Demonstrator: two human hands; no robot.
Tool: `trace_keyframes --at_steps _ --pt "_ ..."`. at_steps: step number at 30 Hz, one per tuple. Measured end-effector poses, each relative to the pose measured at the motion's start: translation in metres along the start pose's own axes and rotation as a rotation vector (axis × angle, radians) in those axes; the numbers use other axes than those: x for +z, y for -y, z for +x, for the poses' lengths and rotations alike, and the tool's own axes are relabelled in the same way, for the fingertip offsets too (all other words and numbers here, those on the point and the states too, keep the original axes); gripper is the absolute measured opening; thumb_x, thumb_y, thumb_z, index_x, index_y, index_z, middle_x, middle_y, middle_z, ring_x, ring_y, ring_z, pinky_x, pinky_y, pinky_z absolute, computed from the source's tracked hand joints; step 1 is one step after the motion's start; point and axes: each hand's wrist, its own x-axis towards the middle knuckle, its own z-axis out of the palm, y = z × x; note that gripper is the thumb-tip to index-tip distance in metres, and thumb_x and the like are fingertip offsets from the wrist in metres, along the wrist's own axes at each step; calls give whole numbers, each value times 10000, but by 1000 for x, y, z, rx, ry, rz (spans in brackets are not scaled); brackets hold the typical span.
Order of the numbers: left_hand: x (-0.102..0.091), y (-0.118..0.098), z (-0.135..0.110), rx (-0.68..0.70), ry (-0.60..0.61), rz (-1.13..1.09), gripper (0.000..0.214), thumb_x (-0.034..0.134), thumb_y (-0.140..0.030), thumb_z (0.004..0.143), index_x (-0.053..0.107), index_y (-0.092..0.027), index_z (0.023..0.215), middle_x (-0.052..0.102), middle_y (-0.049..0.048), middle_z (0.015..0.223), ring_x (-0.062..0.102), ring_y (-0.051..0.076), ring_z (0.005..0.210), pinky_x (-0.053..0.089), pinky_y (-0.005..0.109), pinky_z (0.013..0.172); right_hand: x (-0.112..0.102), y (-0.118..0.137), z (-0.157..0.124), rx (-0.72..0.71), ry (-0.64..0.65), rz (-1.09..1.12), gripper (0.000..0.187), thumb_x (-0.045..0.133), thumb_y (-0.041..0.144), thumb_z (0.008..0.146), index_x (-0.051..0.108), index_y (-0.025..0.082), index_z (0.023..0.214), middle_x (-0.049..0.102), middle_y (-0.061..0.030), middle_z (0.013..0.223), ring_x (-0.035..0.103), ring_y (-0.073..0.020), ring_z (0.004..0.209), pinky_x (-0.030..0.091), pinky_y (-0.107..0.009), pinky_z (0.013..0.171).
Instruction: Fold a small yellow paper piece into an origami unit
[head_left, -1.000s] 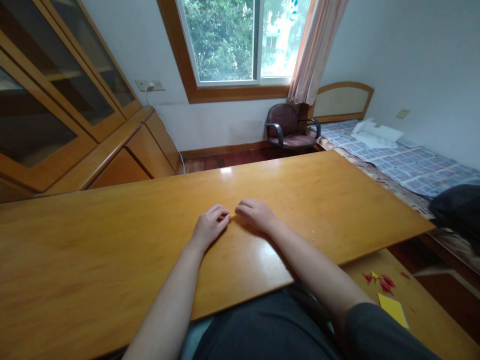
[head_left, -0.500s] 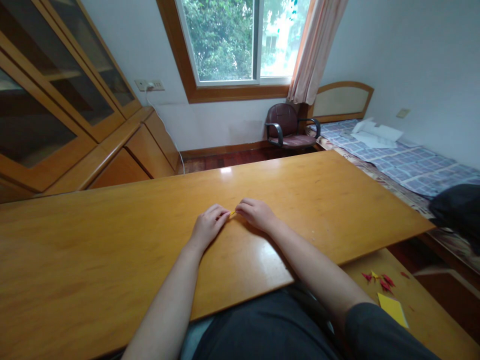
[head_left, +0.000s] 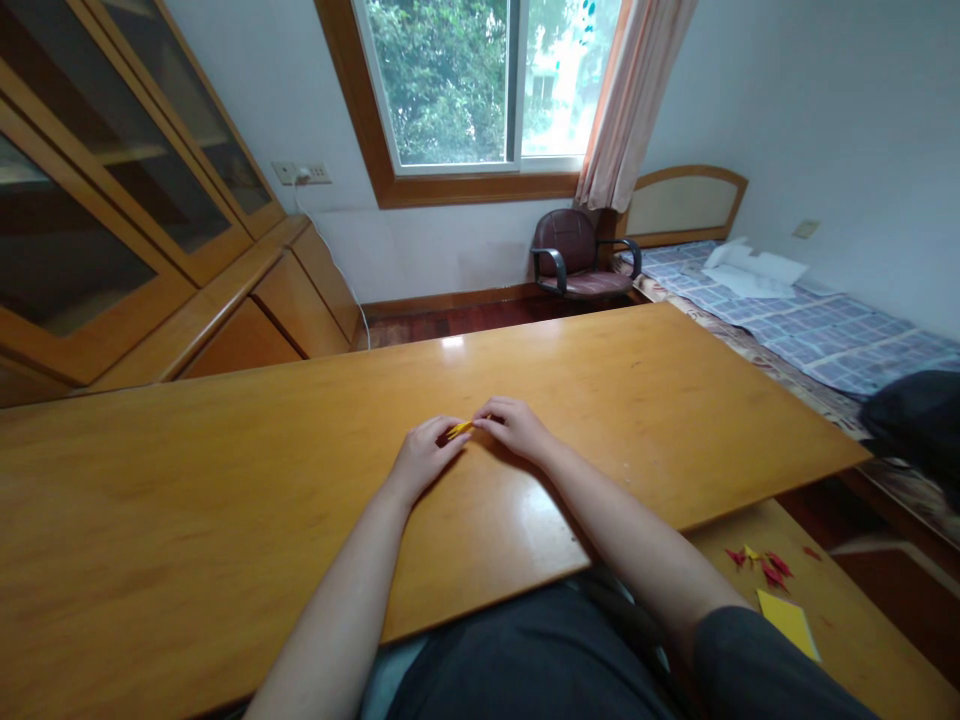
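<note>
Both my hands rest on the wooden table point(head_left: 225, 480) near its middle. My left hand point(head_left: 422, 457) and my right hand point(head_left: 516, 427) meet fingertip to fingertip, pinching a small folded piece of yellow paper point(head_left: 460, 428) between them. The fingers of both hands are curled closed on it. Only a thin yellow strip of the paper shows; the rest is hidden by my fingers.
A lower wooden surface at the right holds a yellow paper square point(head_left: 786, 620) and several small red and yellow folded pieces point(head_left: 763, 566). Beyond the table stand a dark office chair point(head_left: 574, 256), a bed point(head_left: 810, 325) and wooden cabinets point(head_left: 150, 240).
The yellow paper shows a little more between my fingertips now, and my left hand has shifted slightly right and toward me. My right hand has barely moved.
</note>
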Motion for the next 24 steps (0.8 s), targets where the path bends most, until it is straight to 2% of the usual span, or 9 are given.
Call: trace_keyframes --at_steps 6,13,18,24 --pt "-1 -2 0 -96 29 -78 230 572 -384 889 703 -210 812 724 18 708 666 170 676 505 269 672 1 -2 1 81 67 53 122 657 245 870 741 158 856 703 -36 806 626 -135 757 467 -241 725" --pt "5 1 -2 -404 92 -545 301 652 -452 809 667 -161 734 709 44 674 671 160 593 532 260 587 -2 3 0 189 123 157 156 668 274 848 738 136 830 682 -19 730 604 -116 667 449 -212 635" --pt "4 5 -1 -464 99 -629 337 693 -483 771 665 -149 736 716 54 675 658 148 567 536 261 569 -2 3 -1 285 137 273 207 666 315 825 719 115 818 667 -19 701 591 -111 609 441 -204 567" --pt "0 2 0 -512 42 -685 387 757 -511 700 655 -145 768 714 46 676 661 155 590 552 278 599 -4 5 -1 358 132 365 271 664 375 803 700 107 825 664 -25 681 577 -111 571 422 -199 510"
